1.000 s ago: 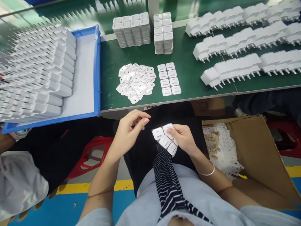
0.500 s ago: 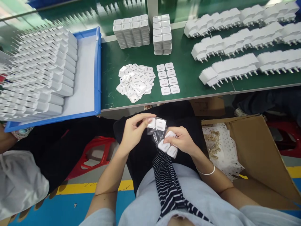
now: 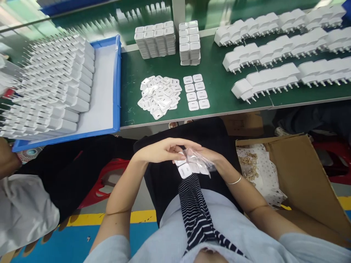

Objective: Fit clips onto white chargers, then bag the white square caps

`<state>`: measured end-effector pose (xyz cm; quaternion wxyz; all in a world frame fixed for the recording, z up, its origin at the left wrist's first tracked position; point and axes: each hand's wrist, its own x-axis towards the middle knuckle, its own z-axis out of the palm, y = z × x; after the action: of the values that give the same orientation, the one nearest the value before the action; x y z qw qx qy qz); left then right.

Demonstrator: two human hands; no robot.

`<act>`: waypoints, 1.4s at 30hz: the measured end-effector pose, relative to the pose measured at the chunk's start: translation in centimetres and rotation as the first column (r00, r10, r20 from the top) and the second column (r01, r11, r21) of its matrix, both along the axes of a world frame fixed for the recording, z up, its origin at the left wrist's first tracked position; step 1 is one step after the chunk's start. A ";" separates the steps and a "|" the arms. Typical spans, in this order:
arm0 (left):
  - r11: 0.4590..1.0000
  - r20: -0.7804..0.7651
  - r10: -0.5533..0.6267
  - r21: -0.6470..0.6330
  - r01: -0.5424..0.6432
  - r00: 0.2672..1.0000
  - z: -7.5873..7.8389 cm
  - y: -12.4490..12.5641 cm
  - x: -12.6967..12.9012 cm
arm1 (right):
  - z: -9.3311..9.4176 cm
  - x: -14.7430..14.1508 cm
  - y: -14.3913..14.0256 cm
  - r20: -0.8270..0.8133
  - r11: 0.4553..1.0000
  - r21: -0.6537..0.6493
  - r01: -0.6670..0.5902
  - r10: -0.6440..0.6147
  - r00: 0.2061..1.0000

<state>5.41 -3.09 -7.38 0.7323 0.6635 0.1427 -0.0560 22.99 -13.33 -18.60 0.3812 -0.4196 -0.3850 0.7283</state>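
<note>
left hand and right hand both grip a clear crinkly film strip of small white plastic caps: light, floppy, best held at edges.

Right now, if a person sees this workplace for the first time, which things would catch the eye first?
Probably the long rows of white plastic plug adapters lying on the green table at the upper right, and more of them packed in the blue plastic tray at the left. In the middle foreground, the left hand and right hand meet over a clear plastic strip of small white square covers above the lap.
</note>
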 end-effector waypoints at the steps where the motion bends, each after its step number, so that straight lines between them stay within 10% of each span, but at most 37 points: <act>1: 1.000 -0.031 -0.006 0.013 0.007 1.000 0.0 0.1 0.0 | 0.1 0.1 0.1 -0.038 0.999 -0.020 -0.028 0.027 0.999; 7: 0.976 -0.148 -0.175 0.101 0.191 0.973 0.8 0.5 0.3 | 0.9 1.5 0.3 -0.279 0.949 0.006 -0.314 0.303 0.911; 14: 0.913 -0.249 -0.151 0.336 0.231 0.957 0.3 0.3 1.0 | 2.3 1.0 -0.4 -0.036 0.982 0.000 -0.190 0.189 0.981; 20: 0.402 -0.083 0.428 0.909 -0.108 0.900 0.0 -2.5 0.2 | 2.5 0.4 -1.2 0.041 0.989 -0.004 0.146 -0.146 0.988; 22: 0.436 -0.100 0.463 0.891 -0.128 0.881 -0.3 -3.6 0.0 | 2.8 0.3 -1.3 -0.003 0.980 -0.002 0.201 -0.201 0.980; 26: 0.679 -0.140 0.469 0.689 -0.254 0.872 -1.2 -5.2 -0.4 | 3.3 0.0 -1.6 -0.082 0.979 0.035 0.201 -0.198 0.977; 32: 0.741 -0.038 0.593 0.415 -0.527 0.804 -3.1 -6.0 0.0 | 3.3 -0.5 -1.9 -0.054 0.960 0.094 0.264 -0.260 0.964; 34: 0.668 -0.003 0.681 0.411 -0.620 0.732 -3.7 -5.9 0.3 | 3.5 -0.6 -2.1 -0.034 0.951 0.121 0.285 -0.283 0.959; 42: 0.101 0.305 0.821 0.755 -0.648 0.483 -3.6 -4.8 -0.2 | 4.6 -1.1 -2.6 0.022 0.893 0.042 0.448 -0.449 0.893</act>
<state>5.20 -7.87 -10.94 0.2559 0.7390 0.5321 0.3243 21.86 -15.91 -13.98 0.5405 -0.5013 -0.2966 0.6071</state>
